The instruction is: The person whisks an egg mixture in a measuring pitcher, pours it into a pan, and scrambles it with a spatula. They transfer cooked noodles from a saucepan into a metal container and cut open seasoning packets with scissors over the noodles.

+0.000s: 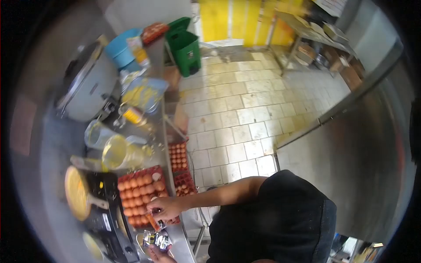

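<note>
My right hand [164, 208] is closed over the near edge of a red egg tray [158, 172] full of brown eggs [138, 193]. Its fingers pinch a narrow orange piece [153, 222], whose kind I cannot make out. Just below, my left hand [160, 255] is closed on a shiny black, white and yellow packet [157, 239]. A pale round rim, perhaps of a bowl [140, 240], shows beside the packet. Left of the tray, a pan [77, 195] with a yellow layer in it sits at the black stove [105, 219].
Two plastic jugs [116, 151] and a blue tray with yellow bits [144, 94] stand farther along the counter, near a large pot [85, 92]. More egg trays [178, 157] are below the counter edge. A green bin [187, 50] stands on the tiled floor [237, 105].
</note>
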